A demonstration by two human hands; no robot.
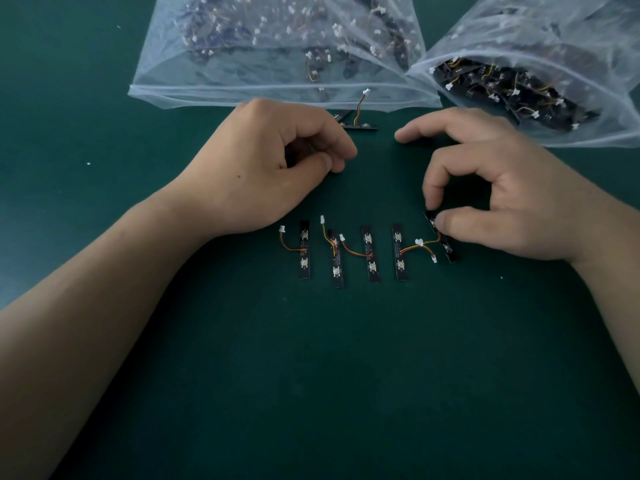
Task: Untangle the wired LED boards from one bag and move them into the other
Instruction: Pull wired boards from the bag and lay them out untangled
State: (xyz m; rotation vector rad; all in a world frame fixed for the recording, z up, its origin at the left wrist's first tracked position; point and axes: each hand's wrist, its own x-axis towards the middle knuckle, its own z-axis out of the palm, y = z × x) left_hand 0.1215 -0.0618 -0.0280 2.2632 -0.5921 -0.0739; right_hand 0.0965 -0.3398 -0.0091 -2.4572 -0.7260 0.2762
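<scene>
Dark green table (311, 375) fills the view, and a broad stretch of it lies open between the boards and the near edge. A translucent white mesh left bag (242, 90) sits at the far edge, its mouth towards the person, with tangled wired boards and white plugs inside. A matching right bag (588, 133) lies at the far right corner, its mouth gaping over a heap of black boards and orange wires. One loose black board (363, 126) lies just before the left bag.

At mid-table a row of four black LED strip boards (370, 254) lies side by side. Just to the right of it is a tilted fifth board (448, 249), and the right hand (519, 202) pinches this board's far end in its grip. The left hand (263, 168) rests with its fingers curled. Whether its grip holds anything cannot be told.
</scene>
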